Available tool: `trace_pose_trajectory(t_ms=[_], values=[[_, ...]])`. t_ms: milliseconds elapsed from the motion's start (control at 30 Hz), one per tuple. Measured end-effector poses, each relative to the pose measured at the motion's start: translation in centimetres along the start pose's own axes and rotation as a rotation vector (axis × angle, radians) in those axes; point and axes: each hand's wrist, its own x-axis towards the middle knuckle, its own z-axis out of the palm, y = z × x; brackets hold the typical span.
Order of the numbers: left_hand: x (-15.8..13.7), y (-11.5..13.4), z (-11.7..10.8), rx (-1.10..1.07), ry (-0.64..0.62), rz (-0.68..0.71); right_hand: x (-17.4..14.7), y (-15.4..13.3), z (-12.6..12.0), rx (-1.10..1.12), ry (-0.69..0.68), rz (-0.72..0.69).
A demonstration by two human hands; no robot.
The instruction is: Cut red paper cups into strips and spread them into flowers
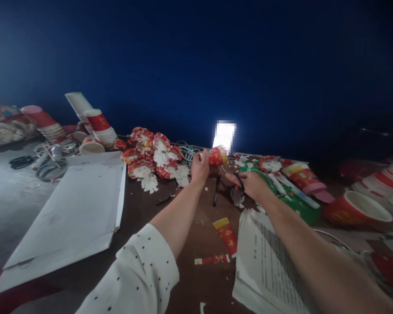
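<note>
My left hand is closed around a red paper cup with a yellow band, held tilted on its side above the table. Close to its right, my right hand grips scissors with dark handles; the blades are hard to make out near the cup. Beneath the hands lies a black pen. Nearer to me are a red and yellow paper strip and a narrower red strip. A heap of cut red and white paper pieces lies left of my left hand.
A white board covers the left side. Stacked paper cups stand behind it. An open book lies under my right forearm. On the right are a green sheet, a glue-like tube and a large red cup.
</note>
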Motion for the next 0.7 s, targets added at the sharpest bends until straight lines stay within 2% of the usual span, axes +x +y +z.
trace_pose_trajectory(t_ms=[167, 467, 533, 633, 700], values=[[0.34, -0.82, 0.46, 0.016, -0.016, 0.178, 0.41, 0.61, 0.0, 0.045, 0.004, 0.016], [0.17, -0.5, 0.35, -0.01, 0.005, 0.217, 0.17, 0.21, -0.02, -0.014, 0.052, 0.024], [0.08, -0.3, 0.32, -0.025, 0.011, 0.205, 0.1, 0.13, -0.06, -0.021, 0.05, 0.013], [0.12, -0.31, 0.29, -0.066, 0.002, 0.101, 0.07, 0.03, -0.16, -0.046, 0.044, -0.003], [0.34, -0.61, 0.22, -0.073, -0.015, 0.078, 0.01, -0.08, -0.18, -0.062, 0.029, -0.005]])
